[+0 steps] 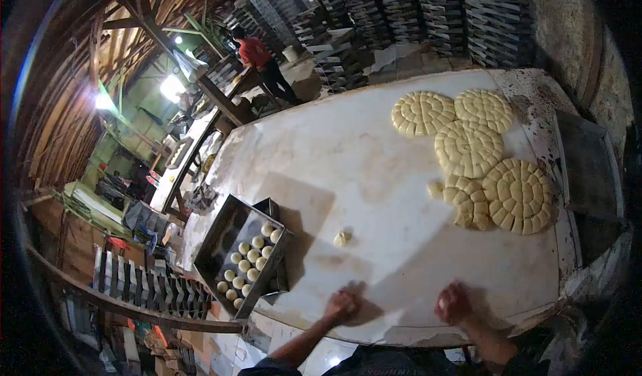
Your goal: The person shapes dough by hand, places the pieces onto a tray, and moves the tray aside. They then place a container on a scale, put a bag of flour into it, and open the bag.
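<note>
Near the front edge of the pale table (301,149), my left hand (343,305) is closed, cupped low over the surface; what it holds, if anything, is hidden. To its right my right hand (453,303) is also closed with curled fingers, its contents hidden too. A small dough piece (342,239) lies on the table beyond my left hand. Several round dough balls (253,256) sit in a dark metal tray (224,232) at the left. Coils of cut dough (518,195) lie flat at the right, one of them partly used up.
A person in a red top (257,54) stands at another table in the back. Tall stacks of metal trays (498,22) line the far wall. A dark tray (588,165) leans at the right edge. A wooden rail (134,307) runs along the lower left.
</note>
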{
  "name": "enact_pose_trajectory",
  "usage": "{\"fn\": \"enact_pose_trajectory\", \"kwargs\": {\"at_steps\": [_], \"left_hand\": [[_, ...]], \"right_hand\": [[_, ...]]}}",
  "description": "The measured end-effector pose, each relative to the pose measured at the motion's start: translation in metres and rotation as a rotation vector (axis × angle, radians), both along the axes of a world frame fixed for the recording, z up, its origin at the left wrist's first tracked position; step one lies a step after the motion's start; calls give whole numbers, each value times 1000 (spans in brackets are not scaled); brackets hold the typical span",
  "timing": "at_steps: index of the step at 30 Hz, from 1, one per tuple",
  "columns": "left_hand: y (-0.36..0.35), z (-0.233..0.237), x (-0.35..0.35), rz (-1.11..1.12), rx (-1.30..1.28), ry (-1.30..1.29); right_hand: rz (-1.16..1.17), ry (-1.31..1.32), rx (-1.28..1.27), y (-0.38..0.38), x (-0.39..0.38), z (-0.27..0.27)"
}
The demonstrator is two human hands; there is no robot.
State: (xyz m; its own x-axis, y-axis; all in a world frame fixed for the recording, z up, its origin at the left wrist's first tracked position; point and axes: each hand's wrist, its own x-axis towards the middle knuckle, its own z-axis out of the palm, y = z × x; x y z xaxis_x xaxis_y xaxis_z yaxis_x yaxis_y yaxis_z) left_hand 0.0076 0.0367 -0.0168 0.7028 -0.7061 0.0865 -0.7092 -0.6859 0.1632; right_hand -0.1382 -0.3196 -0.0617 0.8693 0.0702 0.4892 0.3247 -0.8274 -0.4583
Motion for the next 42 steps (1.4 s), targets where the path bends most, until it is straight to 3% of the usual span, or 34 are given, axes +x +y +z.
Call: {"fn": "enact_pose_trajectory", "kwargs": {"at_steps": [1,2,3,7,9,10,11,12,13,14,15,16,17,18,19,21,22,23,25,26,28,29,30,31,32,33,34,35,36,37,38,39,40,42], "left_hand": [[7,23,19,38,-195,74],[-5,38,41,120,-216,122],[-14,1,63,207,-307,-68],[-100,39,48,310,-465,94],[-91,15,12,219,-422,137],[-67,-30,5,125,-246,90],[-57,2,-11,-15,-297,-4],[-30,-14,-9,-101,-218,6],[-16,1,4,-125,-338,-35],[-13,25,19,-99,-265,-81],[-9,27,38,-35,63,-301],[-2,14,55,279,-165,119],[-13,-8,75,247,-407,-21],[-30,-20,90,221,-413,137],[-57,41,85,187,-324,184],[-92,-12,90,236,-579,268],[-97,5,73,208,-595,383],[-95,3,57,103,-612,313],[-82,-17,18,66,-597,146],[-68,-29,8,63,-614,179],[-24,-54,-20,-23,-331,207],[10,14,-15,-64,-231,221],[26,80,4,291,-427,887],[56,80,17,298,-563,1026],[76,49,28,322,-947,1042],[111,114,54,121,-793,502],[130,160,75,250,-786,527],[157,158,117,136,-823,374],[175,181,140,201,-839,249],[206,156,187,218,-669,-9],[220,163,216,290,-736,-218],[247,131,260,397,-628,51],[260,119,279,574,-505,97],[277,88,290,548,-441,114]], "right_hand": [[-68,121,-11,-21,24,52],[-94,100,-84,-27,47,52],[-98,105,-85,-25,67,56],[-287,34,102,35,100,65],[-70,107,95,47,78,48],[37,92,34,43,59,41],[158,79,-30,33,45,40],[200,71,-65,16,42,52],[148,164,-1,-2,38,67],[97,264,61,-17,39,73],[-7,188,-57,-32,53,59],[-147,24,-179,-36,71,46],[-218,75,-91,-28,91,51],[-295,135,-4,-16,111,61],[-254,150,-6,-2,125,53],[-582,1,92,23,149,32],[-577,120,115,40,145,45],[-572,135,95,50,134,49],[-245,97,107,65,101,51],[-171,1,-49,61,85,46],[-220,193,34,43,64,63],[-251,336,146,35,61,74],[-356,508,208,27,68,83],[-461,675,270,14,73,91],[-475,672,256,0,82,79],[-390,667,299,-8,95,57],[-302,660,343,-17,99,38],[-290,663,528,7,117,50],[-277,661,717,64,152,81],[-277,726,786,146,181,152],[-101,650,783,194,206,175],[97,452,654,238,234,185],[143,272,483,282,259,205],[330,-128,251,359,307,257]]}}
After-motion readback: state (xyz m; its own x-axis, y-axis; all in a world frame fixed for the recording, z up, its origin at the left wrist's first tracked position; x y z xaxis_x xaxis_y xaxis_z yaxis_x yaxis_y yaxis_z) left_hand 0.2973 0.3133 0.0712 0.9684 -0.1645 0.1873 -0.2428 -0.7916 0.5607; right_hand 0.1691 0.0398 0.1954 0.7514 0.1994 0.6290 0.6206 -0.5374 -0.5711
